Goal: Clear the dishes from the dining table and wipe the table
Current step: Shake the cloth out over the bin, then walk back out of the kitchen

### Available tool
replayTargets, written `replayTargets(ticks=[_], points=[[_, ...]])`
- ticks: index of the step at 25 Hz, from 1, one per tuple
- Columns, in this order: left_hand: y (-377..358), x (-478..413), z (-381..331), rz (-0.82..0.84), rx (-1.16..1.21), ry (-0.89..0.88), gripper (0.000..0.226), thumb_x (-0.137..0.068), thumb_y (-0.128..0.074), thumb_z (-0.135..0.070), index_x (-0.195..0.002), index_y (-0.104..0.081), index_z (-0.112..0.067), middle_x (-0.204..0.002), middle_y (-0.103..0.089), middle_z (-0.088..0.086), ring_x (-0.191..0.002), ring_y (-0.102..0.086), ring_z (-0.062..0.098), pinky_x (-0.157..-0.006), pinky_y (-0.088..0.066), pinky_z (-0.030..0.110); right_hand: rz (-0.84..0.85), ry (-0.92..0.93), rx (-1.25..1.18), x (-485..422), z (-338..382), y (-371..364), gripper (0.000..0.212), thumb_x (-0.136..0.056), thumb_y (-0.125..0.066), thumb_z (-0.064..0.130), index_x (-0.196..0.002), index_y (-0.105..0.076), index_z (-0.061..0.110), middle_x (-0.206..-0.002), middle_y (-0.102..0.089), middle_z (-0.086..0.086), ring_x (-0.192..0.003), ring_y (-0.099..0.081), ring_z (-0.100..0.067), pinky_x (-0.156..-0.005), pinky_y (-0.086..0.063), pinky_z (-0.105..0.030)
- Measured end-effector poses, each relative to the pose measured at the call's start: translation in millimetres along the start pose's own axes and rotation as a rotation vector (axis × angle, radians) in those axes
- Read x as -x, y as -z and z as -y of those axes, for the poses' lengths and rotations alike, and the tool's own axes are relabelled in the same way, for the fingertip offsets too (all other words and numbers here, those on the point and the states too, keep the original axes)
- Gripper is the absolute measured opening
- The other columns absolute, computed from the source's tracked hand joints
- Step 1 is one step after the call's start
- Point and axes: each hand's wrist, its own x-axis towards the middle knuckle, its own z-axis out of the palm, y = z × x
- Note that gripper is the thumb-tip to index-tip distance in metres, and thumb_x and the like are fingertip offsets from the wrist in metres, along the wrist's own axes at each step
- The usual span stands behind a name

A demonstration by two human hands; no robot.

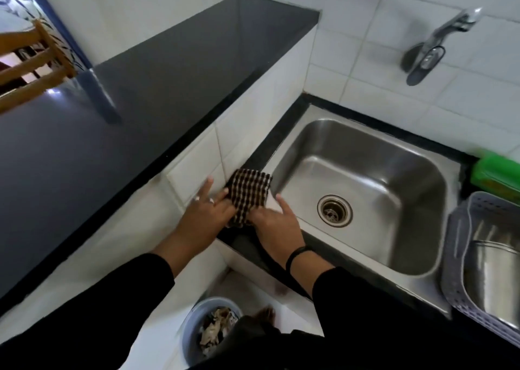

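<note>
1. The checked cloth point(249, 192) lies with its long axis running from near to far, and its far end leans slightly to the right.
2. It sits on the narrow dark strip of tabletop point(244, 243) between the white tiled wall on the left and the left rim of the steel sink point(309, 116). Its right edge reaches that rim.
3. The left hand point(208, 209) has its fingers spread and straight. They touch the cloth's left edge and the tile beside it.
4. The right hand point(275, 223) covers the cloth's near right corner, with one finger straight along the right edge. The view is too blurred to tell whether its other fingers curl on the fabric.
5. The two hands are close together, with the cloth's near end between them.
6. A higher dark tabletop point(168, 74) runs far and left above the tiled step. A tap point(450, 32) is fixed to the far tiled wall above the sink.
7. At the right, a pale slotted basket point(455, 257) holds steel vessels point(492, 271), and a green packet point(498, 172) lies beyond it.
8. A bin point(194, 327) with scraps in it stands on the floor, near and below.
9. The cloth is woven in dark brown and cream checks and is folded into a small, slightly rumpled rectangle.
</note>
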Motion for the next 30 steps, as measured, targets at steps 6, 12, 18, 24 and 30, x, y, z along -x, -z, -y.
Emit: replayTargets(ticks=[6,12,18,24,30], points=[[-9.9,26.6,-4.3,0.126,0.083,0.11,0.036,-0.061,-0.072,0.008,-0.095,-0.07,-0.004,-0.107,-0.07,0.015,-0.104,-0.066,0.031,-0.102,-0.037,0.054,-0.099,0.215,-0.067,3.4,7.6,-17.7,0.015,-0.089,-0.059,0.026,-0.097,-0.072,0.027,-0.1,-0.073,0.011,-0.089,-0.067,-0.007,-0.098,-0.038,-0.034],[7.6,18.4,-31.1,0.16,0.181,0.224,0.045,-0.069,-0.06,-0.01,-0.114,-0.066,-0.008,-0.122,-0.064,0.011,-0.118,-0.058,0.027,-0.102,-0.035,0.063,0.219,0.193,-0.05,24.5,7.8,-13.5,0.042,-0.092,-0.053,0.036,-0.133,-0.053,0.029,-0.141,-0.052,0.008,-0.131,-0.046,-0.013,-0.113,-0.024,-0.053],[-15.7,-7.7,-67.5,0.411,0.24,0.402,0.065,-0.092,-0.029,-0.052,-0.144,-0.038,-0.015,-0.152,-0.033,0.01,-0.141,-0.028,0.03,-0.11,-0.011,0.062,0.194,0.013,0.046,87.1,-30.6,11.2,0.043,-0.086,-0.058,0.049,-0.125,-0.061,0.032,-0.135,-0.057,0.006,-0.129,-0.049,-0.017,-0.11,-0.026,-0.055],[-14.7,-11.4,-98.3,0.541,0.2,0.439,0.071,-0.093,-0.033,-0.058,-0.15,-0.021,-0.018,-0.158,-0.015,0.011,-0.145,-0.012,0.03,-0.112,0.001,0.059,0.102,-0.197,-0.004,161.1,-51.9,44.5,0.038,-0.087,-0.06,0.046,-0.121,-0.064,0.029,-0.131,-0.06,0.006,-0.125,-0.052,-0.015,-0.109,-0.031,-0.051],[38.9,-8.1,-233.3,0.42,0.433,0.138,0.058,-0.091,-0.045,-0.047,-0.145,-0.034,-0.027,-0.154,-0.031,-0.002,-0.14,-0.029,0.019,-0.115,-0.008,0.049,-0.013,-0.388,0.035,256.2,-59.5,63.6,0.044,-0.079,-0.071,0.041,-0.119,-0.066,0.026,-0.122,-0.065,0.006,-0.116,-0.06,-0.015,-0.103,-0.041,-0.047]])
